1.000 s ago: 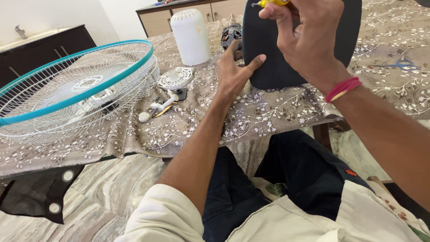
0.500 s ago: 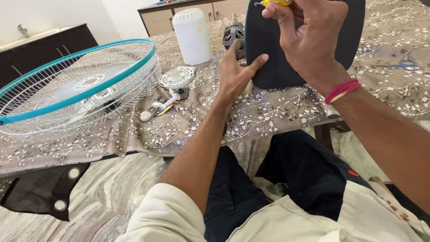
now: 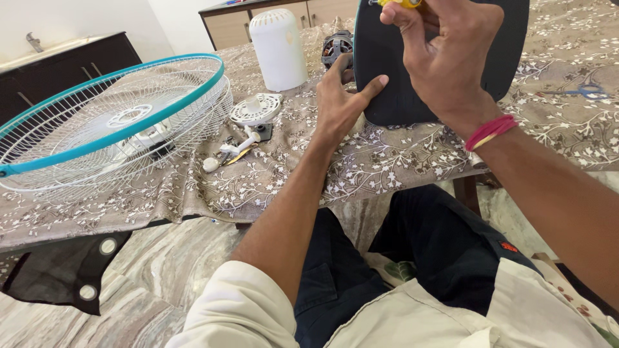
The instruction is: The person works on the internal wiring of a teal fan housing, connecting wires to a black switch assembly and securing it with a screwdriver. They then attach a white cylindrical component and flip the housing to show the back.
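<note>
A dark round fan base (image 3: 400, 71) stands tilted on the table with the patterned cloth (image 3: 387, 161). My left hand (image 3: 342, 96) presses flat against its lower left edge, fingers apart. My right hand (image 3: 445, 58) is raised in front of the base and grips a yellow-handled screwdriver (image 3: 400, 3) at the top of the frame. A red thread band (image 3: 490, 129) circles my right wrist. The fan motor (image 3: 336, 45) sits just behind my left hand.
A white wire fan guard with a teal rim (image 3: 109, 122) lies at the left. A white motor cover (image 3: 278, 48), a white round vented cap (image 3: 256, 108) and small loose parts (image 3: 232, 151) lie nearby. Blue scissors (image 3: 583, 91) rest at far right.
My hands have hardly moved; my right hand has shifted slightly on the screwdriver while the left stays on the base.
</note>
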